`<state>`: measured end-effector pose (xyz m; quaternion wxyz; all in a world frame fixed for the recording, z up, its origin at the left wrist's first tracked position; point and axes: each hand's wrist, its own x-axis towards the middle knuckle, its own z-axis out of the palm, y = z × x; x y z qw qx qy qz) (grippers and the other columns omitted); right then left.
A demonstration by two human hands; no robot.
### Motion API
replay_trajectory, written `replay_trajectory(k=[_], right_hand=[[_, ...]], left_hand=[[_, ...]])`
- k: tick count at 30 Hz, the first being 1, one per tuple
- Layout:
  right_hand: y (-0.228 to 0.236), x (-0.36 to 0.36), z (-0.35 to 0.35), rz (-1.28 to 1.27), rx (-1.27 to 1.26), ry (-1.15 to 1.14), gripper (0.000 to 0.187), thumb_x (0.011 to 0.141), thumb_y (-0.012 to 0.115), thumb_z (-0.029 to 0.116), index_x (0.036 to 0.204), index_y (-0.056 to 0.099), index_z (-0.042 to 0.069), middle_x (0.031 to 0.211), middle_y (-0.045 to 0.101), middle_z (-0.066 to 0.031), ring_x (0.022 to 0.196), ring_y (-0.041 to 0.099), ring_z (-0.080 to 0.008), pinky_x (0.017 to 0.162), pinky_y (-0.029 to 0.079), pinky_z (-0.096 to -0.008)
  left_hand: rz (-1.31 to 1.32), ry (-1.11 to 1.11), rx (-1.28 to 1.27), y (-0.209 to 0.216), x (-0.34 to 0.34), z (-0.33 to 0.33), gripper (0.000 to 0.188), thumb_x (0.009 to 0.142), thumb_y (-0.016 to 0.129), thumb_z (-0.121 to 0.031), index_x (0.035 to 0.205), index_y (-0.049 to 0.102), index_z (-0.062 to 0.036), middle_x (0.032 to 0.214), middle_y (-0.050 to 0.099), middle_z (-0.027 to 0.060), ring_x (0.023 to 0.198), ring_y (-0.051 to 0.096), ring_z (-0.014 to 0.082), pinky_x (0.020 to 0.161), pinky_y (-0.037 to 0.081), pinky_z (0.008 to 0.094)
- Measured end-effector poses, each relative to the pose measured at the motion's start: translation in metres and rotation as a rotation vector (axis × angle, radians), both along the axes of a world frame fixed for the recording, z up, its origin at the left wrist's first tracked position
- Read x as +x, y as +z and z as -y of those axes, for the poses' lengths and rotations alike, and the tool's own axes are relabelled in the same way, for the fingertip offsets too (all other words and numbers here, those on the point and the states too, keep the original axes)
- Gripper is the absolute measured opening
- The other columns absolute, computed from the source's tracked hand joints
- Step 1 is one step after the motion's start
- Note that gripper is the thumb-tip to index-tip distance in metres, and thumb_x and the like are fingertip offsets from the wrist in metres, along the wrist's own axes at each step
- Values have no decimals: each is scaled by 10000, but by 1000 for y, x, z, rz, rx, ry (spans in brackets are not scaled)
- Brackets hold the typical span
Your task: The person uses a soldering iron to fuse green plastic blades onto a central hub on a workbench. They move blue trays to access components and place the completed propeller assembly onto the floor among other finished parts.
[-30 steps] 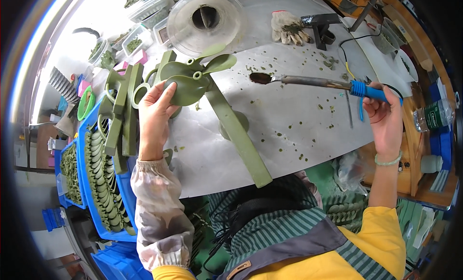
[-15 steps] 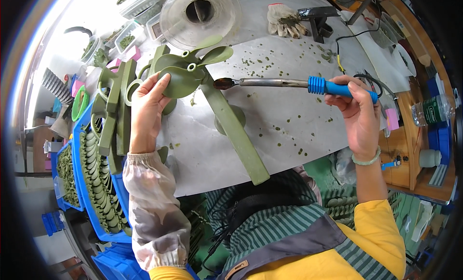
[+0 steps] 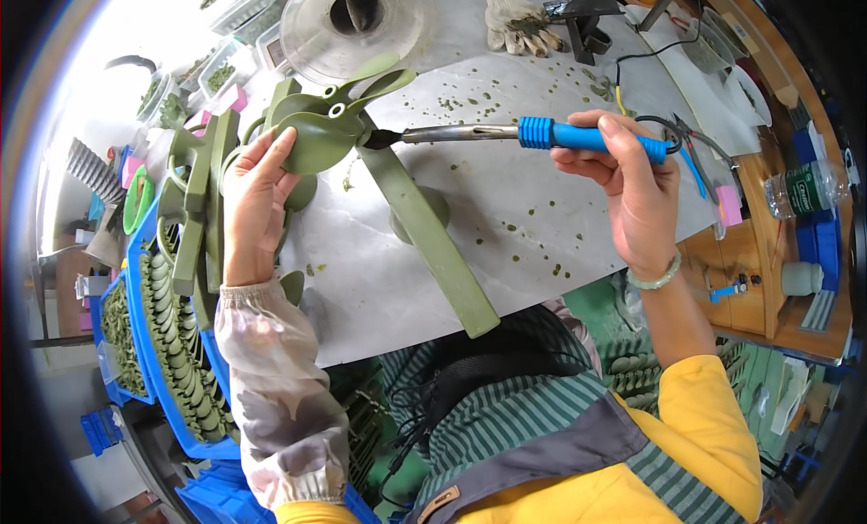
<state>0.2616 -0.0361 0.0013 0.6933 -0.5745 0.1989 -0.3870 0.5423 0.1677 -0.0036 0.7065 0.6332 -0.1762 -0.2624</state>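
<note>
Scraps [image 3: 556, 268] lie around the blue-handled tool [image 3: 535, 133], glove [image 3: 522, 26] beyond

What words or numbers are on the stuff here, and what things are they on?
Clear bottle: pale print on a green label, but I don't copy printed words.
Brown patch on the striped garment: any marks are too small to read.
Blue-handled tool: no writing I can make out.

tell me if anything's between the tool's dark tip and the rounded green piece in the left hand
Nothing visible does. The right hand holds the blue-handled tool, its dark tip close by the rounded green piece in the left hand; I can't tell whether they touch. The long green bar appears beneath the tip, not between.
</note>
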Motion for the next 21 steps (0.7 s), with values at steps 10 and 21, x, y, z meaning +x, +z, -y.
replay_trajectory(k=[10, 21], right_hand=[[-14, 16, -11, 85, 62, 3, 288, 939, 544, 182, 1002, 638, -84, 928, 672, -142, 776, 690, -220, 757, 590, -347], [-20, 15, -12, 104, 66, -18, 279, 948, 529, 167, 993, 639, -86, 936, 670, -144, 775, 688, -222, 753, 590, -343]], left_hand=[[2, -7, 7, -3, 1, 2, 256, 889, 648, -108, 1111, 617, 17, 1006, 678, 77, 877, 662, 132, 807, 535, 239], [2, -9, -3, -2, -1, 3, 234, 899, 626, -81, 1120, 614, -4, 1029, 677, 80, 869, 669, 133, 776, 544, 234]])
